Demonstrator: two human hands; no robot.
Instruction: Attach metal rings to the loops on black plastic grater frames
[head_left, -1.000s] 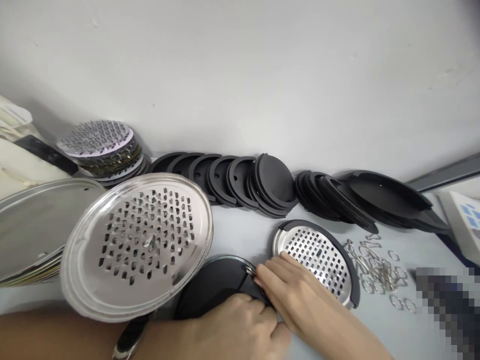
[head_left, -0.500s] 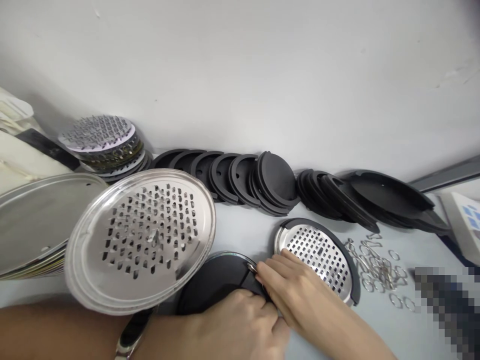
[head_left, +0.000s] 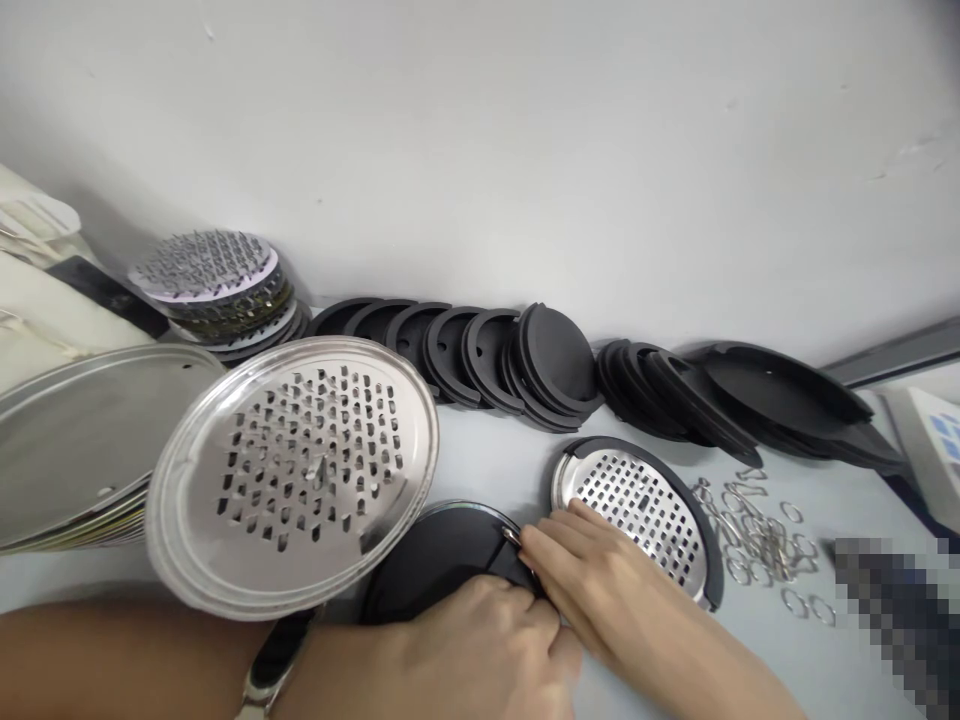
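Note:
Partly hidden under my hands, a round black holder (head_left: 442, 545) with a thin shiny rim lies at the front centre. My left hand (head_left: 480, 650), with a dark band on the wrist, is closed in a fist on its lower right side. Against the holder's right edge, my right hand (head_left: 592, 575) has its fingers closed beside a small metal clip (head_left: 511, 537); the fingertips are hidden. Just behind that hand lies a round metal grater plate (head_left: 637, 500) set in a black frame. A larger round grater plate (head_left: 315, 470) sits above my left forearm.
Metal discs (head_left: 97, 420) are stacked at the left, with spiky grater discs (head_left: 210, 270) behind them. Black round holders (head_left: 555, 360) lean along the wall, and more black parts (head_left: 780, 390) lie to the right. Loose metal rings and clips (head_left: 765, 545) are scattered at right.
The view has shifted slightly, so the things appear a little further right. Both hands keep nearly the same hold on the black holder.

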